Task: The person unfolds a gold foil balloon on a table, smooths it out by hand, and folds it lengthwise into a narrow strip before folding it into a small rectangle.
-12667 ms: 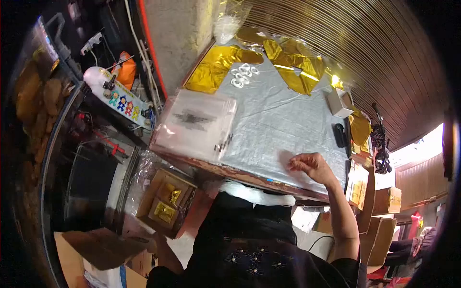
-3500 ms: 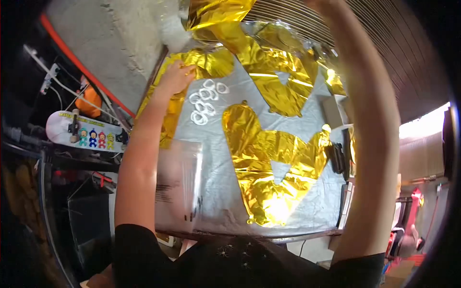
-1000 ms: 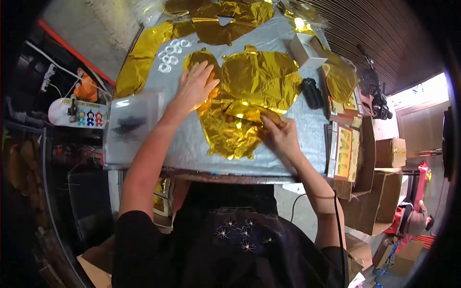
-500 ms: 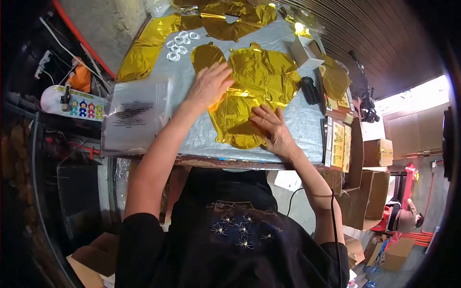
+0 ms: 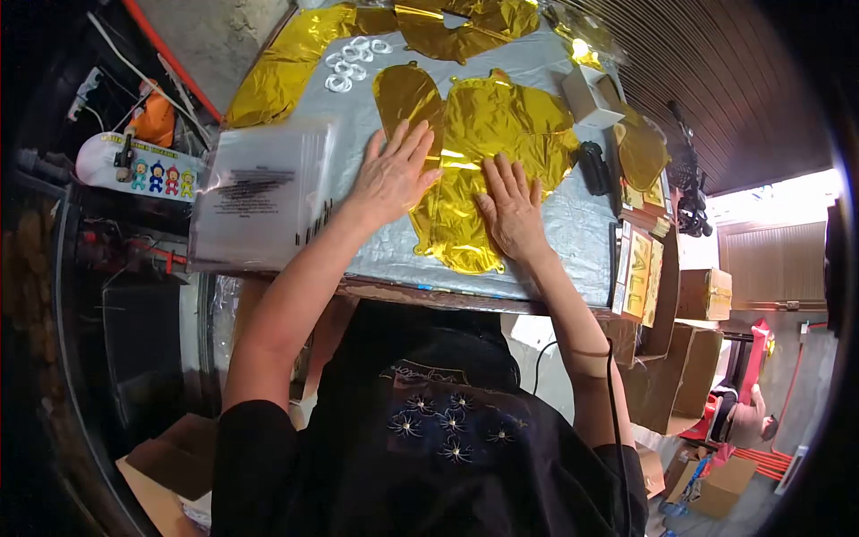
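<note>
A gold foil balloon, flat and creased, lies on the silvery table cover in front of me. My left hand rests palm down on its left side, fingers stretched out and pointing away from me. Flat on the lower right part of the foil is my right hand, its fingers also extended. Neither hand grips anything. A smooth rounded flap of gold foil sticks out above my left hand. What lies under both palms is hidden.
Clear plastic bags lie at the left, white ring-shaped coils behind. More gold foil lines the back edge. A white box, a black object and printed packages sit at the right. Another person is far right.
My right hand has moved up from the balloon's lower edge and flattened onto the foil. My left hand has shifted slightly, with its fingers straighter. The camera view has moved a little.
</note>
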A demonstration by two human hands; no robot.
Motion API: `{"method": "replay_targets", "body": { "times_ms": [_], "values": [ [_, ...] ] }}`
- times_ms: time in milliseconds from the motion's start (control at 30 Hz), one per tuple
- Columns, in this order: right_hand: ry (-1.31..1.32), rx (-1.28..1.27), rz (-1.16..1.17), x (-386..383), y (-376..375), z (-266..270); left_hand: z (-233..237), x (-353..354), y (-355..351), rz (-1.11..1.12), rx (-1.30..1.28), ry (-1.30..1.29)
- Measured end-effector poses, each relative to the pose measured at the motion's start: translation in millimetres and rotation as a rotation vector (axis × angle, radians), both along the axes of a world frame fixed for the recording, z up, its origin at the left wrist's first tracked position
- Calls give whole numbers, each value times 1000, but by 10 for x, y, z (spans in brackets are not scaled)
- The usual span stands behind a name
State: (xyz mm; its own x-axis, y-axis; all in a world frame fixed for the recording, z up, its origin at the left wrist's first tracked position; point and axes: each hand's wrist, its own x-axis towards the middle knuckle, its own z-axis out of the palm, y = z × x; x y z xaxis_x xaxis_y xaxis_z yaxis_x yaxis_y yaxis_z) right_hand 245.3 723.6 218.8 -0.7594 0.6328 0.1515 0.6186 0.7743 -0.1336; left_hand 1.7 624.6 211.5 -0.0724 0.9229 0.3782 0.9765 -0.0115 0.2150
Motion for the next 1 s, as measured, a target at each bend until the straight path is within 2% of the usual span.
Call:
{"method": "replay_targets", "body": {
  "times_ms": [500, 667, 733, 833, 1000],
  "values": [
    [-19, 3, -23, -103, -30, 81, 59, 45, -58, 29, -93, -79],
    [3, 7, -27, -108, -52, 86, 119, 60, 4, 66, -11, -16],
    [16, 19, -22, -101, -40, 58, 122, 59, 105, 5, 93, -66],
    [21, 25, -21, -90, -35, 17, 112, 95, 202, -90, 93, -89],
    [10, 19, -24, -109, -40, 50, 51, 98, 186, -64, 72, -81]
  ]
}}
